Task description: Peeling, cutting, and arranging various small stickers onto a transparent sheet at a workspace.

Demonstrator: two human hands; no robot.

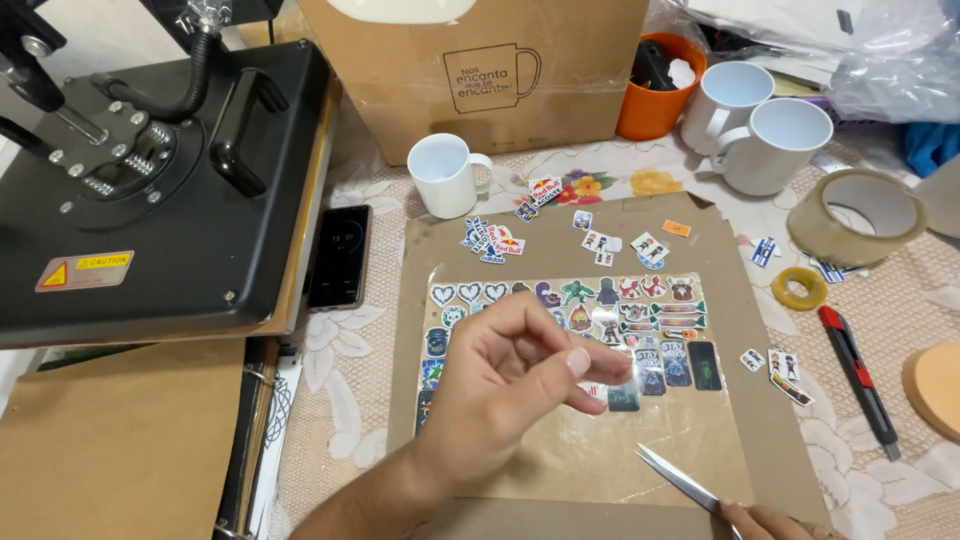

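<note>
The sticker sheet [560, 330] lies on the cardboard [760, 330]. Left of the cardboard lies the phone [339, 256], and the press [150, 180] stands further left. Behind it stands a mug [444, 175]; right of it lies the knife [858, 378].

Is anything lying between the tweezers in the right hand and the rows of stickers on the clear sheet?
Partly. The left hand hovers over the sticker sheet, covering its left-middle rows. The tweezers in the right hand point up over bare film; toward the right-hand stickers nothing visible intervenes.
</note>
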